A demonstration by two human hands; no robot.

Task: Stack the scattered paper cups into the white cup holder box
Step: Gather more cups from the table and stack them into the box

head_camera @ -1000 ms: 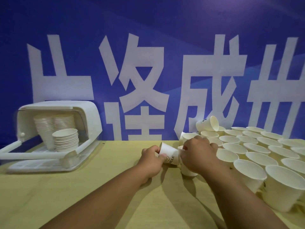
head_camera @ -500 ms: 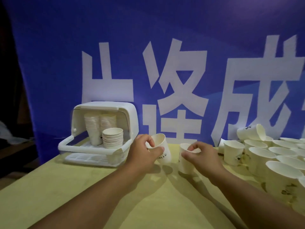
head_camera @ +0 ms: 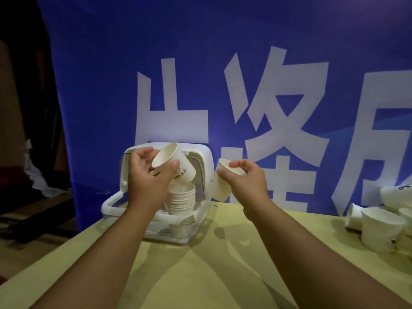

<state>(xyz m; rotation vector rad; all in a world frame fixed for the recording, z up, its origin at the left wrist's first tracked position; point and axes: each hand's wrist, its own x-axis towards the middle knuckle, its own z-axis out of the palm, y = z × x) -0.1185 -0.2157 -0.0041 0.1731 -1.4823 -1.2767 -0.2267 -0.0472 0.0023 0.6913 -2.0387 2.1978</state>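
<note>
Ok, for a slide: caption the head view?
Left hand holds HELLO cup, right hand a second cup, at the white box.

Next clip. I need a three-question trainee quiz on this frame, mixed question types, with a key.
1. True or false: the right hand holds a cup.
2. Which hand holds the HELLO cup? A) left hand B) right hand
3. Fill in: in the box, under the HELLO cup, stands a ___ of cups.
Key: 1 true; 2 A; 3 stack.
</note>
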